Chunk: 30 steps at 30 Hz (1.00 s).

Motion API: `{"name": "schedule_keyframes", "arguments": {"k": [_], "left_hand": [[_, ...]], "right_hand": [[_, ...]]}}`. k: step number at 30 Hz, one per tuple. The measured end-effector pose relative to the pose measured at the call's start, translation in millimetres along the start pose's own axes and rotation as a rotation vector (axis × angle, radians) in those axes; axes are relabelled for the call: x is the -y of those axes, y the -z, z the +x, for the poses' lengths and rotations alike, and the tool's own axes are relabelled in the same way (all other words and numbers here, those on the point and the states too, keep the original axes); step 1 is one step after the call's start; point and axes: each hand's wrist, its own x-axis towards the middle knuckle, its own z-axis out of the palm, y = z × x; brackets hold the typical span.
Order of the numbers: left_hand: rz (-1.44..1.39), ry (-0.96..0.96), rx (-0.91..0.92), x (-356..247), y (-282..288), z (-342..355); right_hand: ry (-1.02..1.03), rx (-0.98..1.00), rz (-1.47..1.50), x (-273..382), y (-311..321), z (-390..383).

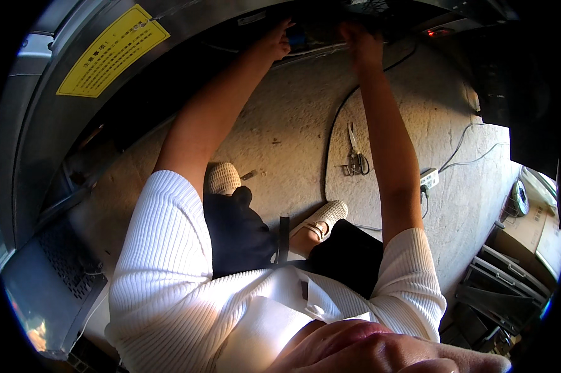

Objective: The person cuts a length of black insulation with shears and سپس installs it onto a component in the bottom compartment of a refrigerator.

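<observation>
Both my arms reach up into the dark underside of a metal machine [100,28]. My left hand [277,38] is at its lower edge beside a small blue part [296,41], with fingers curled; what they hold, if anything, is too dark to tell. My right hand [362,43] is a little to the right, fingers bent into shadow, their contents hidden. A dark cable [334,112] runs down from near my right hand across the concrete floor. A small red light [431,33] glows to the right of that hand.
Scissors [357,155] lie on the floor [280,137] between my arms. A white power strip [428,177] with plugged cords sits right. Cardboard [526,227], a fan [518,199] and stacked metal panels [498,286] are at the right. A yellow label [112,51] is on the frame. My sandalled feet are below.
</observation>
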Motion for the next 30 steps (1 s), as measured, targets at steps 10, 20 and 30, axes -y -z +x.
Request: {"name": "schedule_keyframes", "arguments": {"k": [10,20,30], "left_hand": [[-0.003,0.013,-0.001,-4.0,2.5,-3.0],[0.054,-0.028,0.02,-4.4,7.9,-1.9],[0.132,-0.091,0.057,-1.4,8.9,-4.7]], "right_hand": [[0.105,0.025,0.127,15.0,-2.2,-2.0],[0.129,-0.018,-0.02,8.4,-6.1,4.8],[0.14,-0.003,0.06,-2.6,8.7,2.9]]}}
